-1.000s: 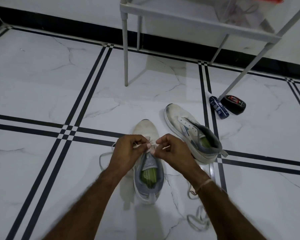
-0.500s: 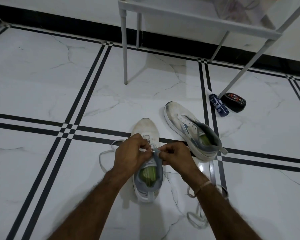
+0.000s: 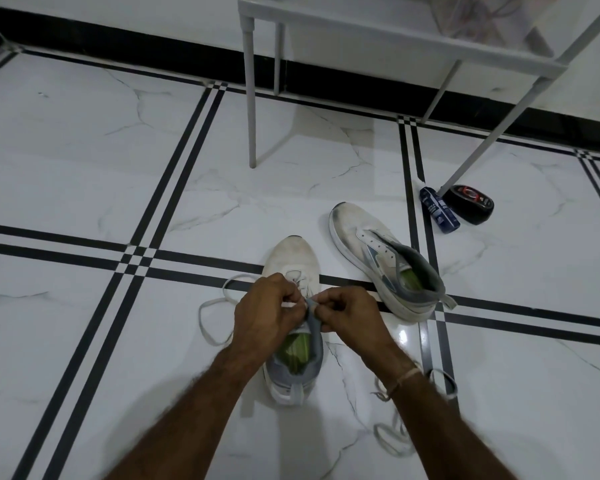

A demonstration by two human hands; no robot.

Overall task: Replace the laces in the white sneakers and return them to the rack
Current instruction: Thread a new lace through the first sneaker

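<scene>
Sneaker (image 3: pixel 291 258) on the floor, its lace (image 3: pixel 209 306) pinched.
Head view: the left hand (image 3: pixel 267 315) and right hand (image 3: pixel 352 317) meet directly above this sneaker, curled fingers of both pinching the lace, which loops just left of the left hand. Second sneaker (image 3: pixel 361 237) lies beyond the right hand; the rack (image 3: pixel 250 98) stands farther beyond both.

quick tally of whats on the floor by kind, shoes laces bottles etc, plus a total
white sneakers: 2, near sneaker and far sneaker
lace lengths on the floor: 2, left lace and right lace, possibly ends of one lace
blue bottle: 1
black oval container: 1
white rack: 1
total: 7
</scene>
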